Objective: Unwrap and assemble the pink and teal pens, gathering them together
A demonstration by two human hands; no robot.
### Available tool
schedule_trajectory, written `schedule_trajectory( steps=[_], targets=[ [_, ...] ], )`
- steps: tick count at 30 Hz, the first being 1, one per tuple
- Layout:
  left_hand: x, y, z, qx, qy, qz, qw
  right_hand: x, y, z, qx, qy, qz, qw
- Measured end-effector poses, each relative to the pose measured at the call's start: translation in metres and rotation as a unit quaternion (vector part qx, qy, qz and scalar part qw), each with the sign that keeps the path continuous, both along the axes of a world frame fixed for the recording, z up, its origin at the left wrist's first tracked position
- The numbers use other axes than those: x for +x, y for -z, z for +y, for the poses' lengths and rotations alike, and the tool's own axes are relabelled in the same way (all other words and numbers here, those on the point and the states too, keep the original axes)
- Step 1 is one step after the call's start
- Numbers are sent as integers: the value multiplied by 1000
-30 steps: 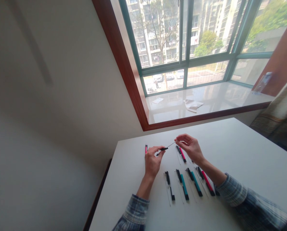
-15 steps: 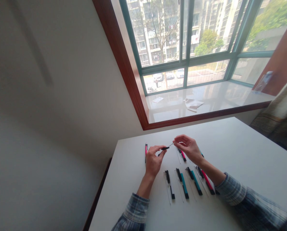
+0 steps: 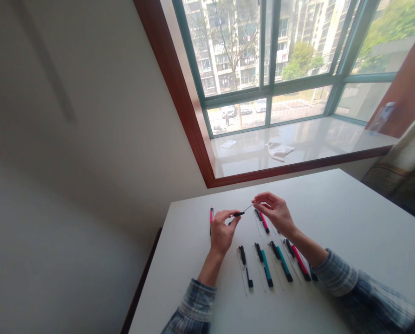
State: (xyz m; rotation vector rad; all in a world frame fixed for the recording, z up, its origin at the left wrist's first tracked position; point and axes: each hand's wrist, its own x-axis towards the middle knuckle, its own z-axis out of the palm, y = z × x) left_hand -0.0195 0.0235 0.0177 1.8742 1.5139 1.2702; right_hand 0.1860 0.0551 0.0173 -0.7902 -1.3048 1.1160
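My left hand (image 3: 223, 233) pinches a short black pen barrel (image 3: 238, 214) between thumb and fingers, above the far part of the white table. A thin pen refill (image 3: 248, 207) sticks out of the barrel, up and to the right. My right hand (image 3: 276, 214) closes its fingertips on the refill's far end. Beneath the right hand lies a taken-apart pen with a red barrel (image 3: 264, 222). Nearer me, several dismantled pens lie in a row, among them a teal barrel (image 3: 267, 268) and a red barrel (image 3: 301, 263), with black parts and thin refills alongside.
A red and black pen (image 3: 211, 214) lies left of my left hand, partly covered by it. The white table (image 3: 360, 222) meets the wall below a window sill (image 3: 315, 139), where a cloth (image 3: 279, 151) and a clear bottle (image 3: 380, 119) are.
My right hand has shifted slightly up and to the right, and more of the refill shows outside the black barrel. The left hand has hardly moved.
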Motion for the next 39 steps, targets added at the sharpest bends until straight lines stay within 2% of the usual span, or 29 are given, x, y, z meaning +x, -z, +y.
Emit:
schedule_trajectory(
  steps=[7, 14, 18, 22, 28, 31, 35, 39],
  targets=[
    [1, -3, -1, 6, 12, 2, 1000, -5, 4, -1, 0, -3, -44, 999],
    [4, -8, -3, 7, 42, -10, 999, -8, -2, -7, 14, -28, -85, 996],
    [5, -9, -4, 7, 49, -17, 999, -8, -3, -9, 21, -59, -84, 994],
    [6, -11, -5, 6, 59, -20, 998, -9, 1, -10, 34, -87, -126, 988],
    [8, -12, -8, 15, 74, -11, 997, -10, 2, -10, 53, -75, -156, 984],
    [8, -12, -7, 8, 69, -4, 998, -9, -3, -10, 47, -71, -126, 988],
    [7, -7, -6, -5, 44, 8, 999, -5, -5, -7, 20, -60, -20, 998],
    [3, 0, -3, -11, -20, 9, 1000, 1, 4, 3, -24, 19, 49, 998]
  ],
)
